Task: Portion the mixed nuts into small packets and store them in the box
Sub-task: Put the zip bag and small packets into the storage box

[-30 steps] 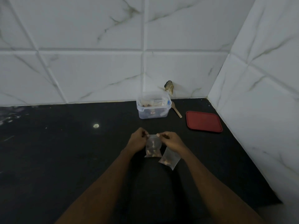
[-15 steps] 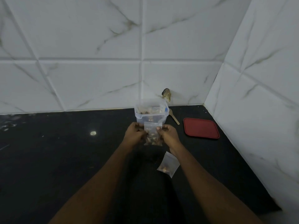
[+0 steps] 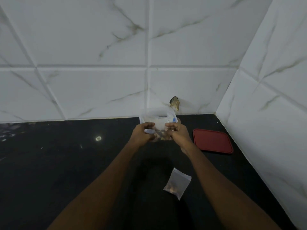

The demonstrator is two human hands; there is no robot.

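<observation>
Dim, cool, low-contrast frame: diffuse light from above leaves the wall tiles (image 3: 93, 90) grey-white, a small glare spot (image 3: 98, 138) on the black counter (image 3: 49, 163), a soft shadow (image 3: 154, 165) under the arms, the packet (image 3: 160, 132) between left hand (image 3: 142, 134) and right hand (image 3: 178, 131) blurred, tile joints bowing toward edges.

Left grip (image 3: 142, 135), right grip (image 3: 179, 132) bare; forearms (image 3: 116, 176) unsleeved.

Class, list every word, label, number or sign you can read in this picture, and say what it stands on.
No text can be read.
On the clear box: a small blue mark, too blurred to tell if it is lettering.
On the held packet, the packet on the counter and the red lid: no print shows.
</observation>
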